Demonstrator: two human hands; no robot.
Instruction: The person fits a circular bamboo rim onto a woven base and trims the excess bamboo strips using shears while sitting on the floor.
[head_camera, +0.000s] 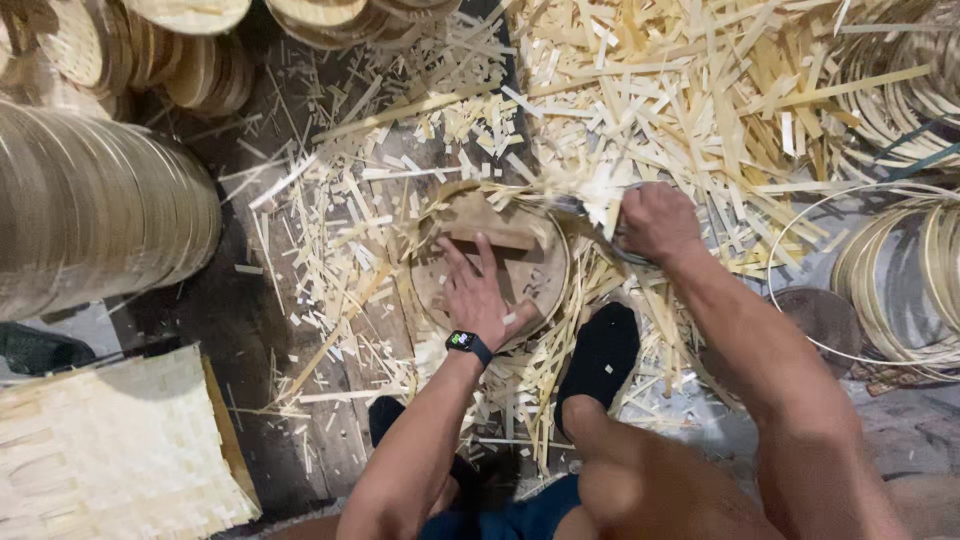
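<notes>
Far left: a tall stack of round woven trays (95, 205) lies on its side, with a flat woven mat (110, 450) below it on the floor.
Left hand (480, 295): it lies palm down on the round wooden block (490, 265), fingers (462, 262) spread apart and flat, pressing on the block and clamped on nothing; a dark watch (467, 343) sits on the wrist.
Block position: it rests on the floor at centre, ringed by bamboo offcuts (640, 90), just ahead of the black-socked foot (600, 355).
Key relation: the blade (570, 207) comes in from the right over the block's upper right edge, its long axis running roughly left to right; the left hand's fingertips lie just below and left of it, near but apart.
Right hand (655, 222): closed in a fist around the blade's handle, which is mostly hidden, beside the block's right rim and nearer the blade than the left hand is.
Arm pose: both forearms reach forward and down, the right more extended.
Far right: thin bamboo hoops (900, 290) lie piled on the floor.
</notes>
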